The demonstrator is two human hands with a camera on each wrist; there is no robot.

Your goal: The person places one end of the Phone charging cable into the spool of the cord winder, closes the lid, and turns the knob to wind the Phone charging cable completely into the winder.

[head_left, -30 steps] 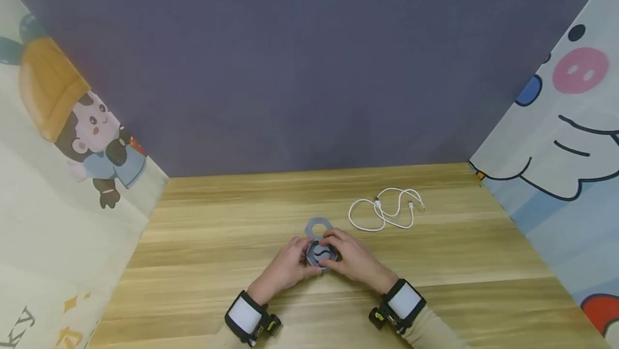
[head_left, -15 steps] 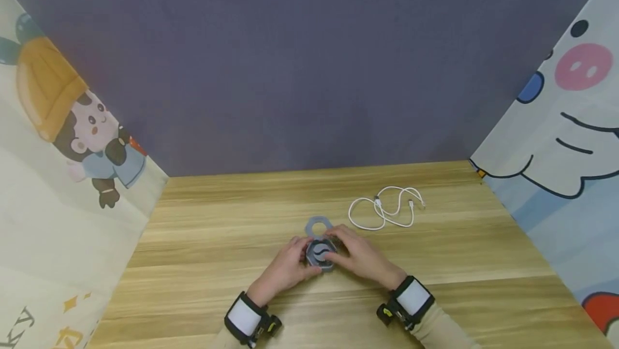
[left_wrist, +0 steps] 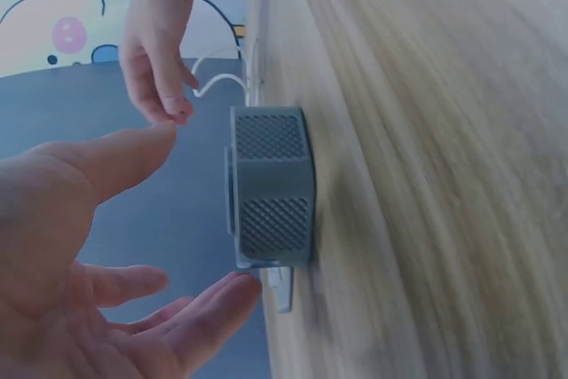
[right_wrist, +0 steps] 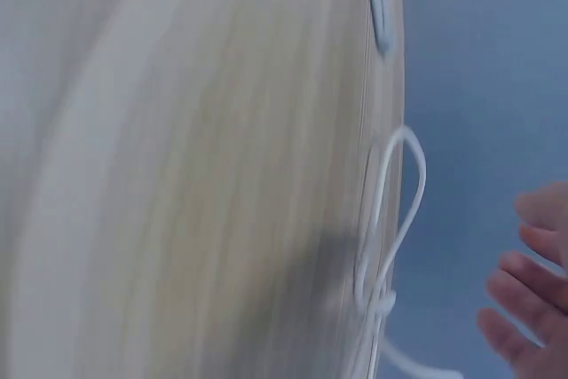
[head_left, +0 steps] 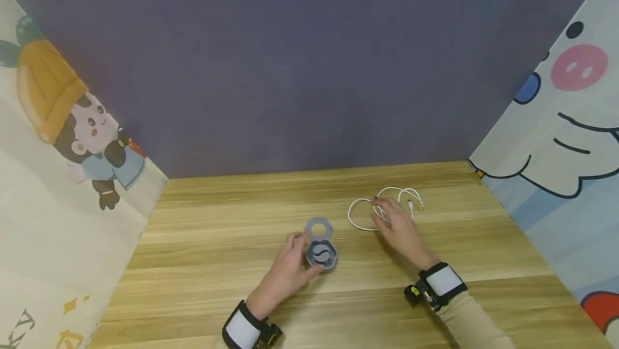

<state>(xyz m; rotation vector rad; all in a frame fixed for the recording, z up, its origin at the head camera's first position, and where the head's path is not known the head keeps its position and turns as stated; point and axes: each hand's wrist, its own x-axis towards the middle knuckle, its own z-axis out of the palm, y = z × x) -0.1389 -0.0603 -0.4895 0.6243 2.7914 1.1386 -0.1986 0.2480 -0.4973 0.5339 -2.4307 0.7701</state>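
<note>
Centre frame: left hand (head_left: 290,269) cups the grey hexagonal case (head_left: 321,255) on the counter (head_left: 217,241), fingers relaxed. Right hand (head_left: 398,226), fingers loose, reaches the white cable (head_left: 360,224); pinching it seemingly comes next.

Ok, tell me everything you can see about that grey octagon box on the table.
The grey box is a small octagonal case, plastic by the look, with mesh-textured side panels and a dark wavy slot in its top. It sits flat on the wooden table. A matching grey ring-shaped piece lies just beyond it. The left hand is at its left side with fingers relaxed; whether they touch it is unclear.
</note>
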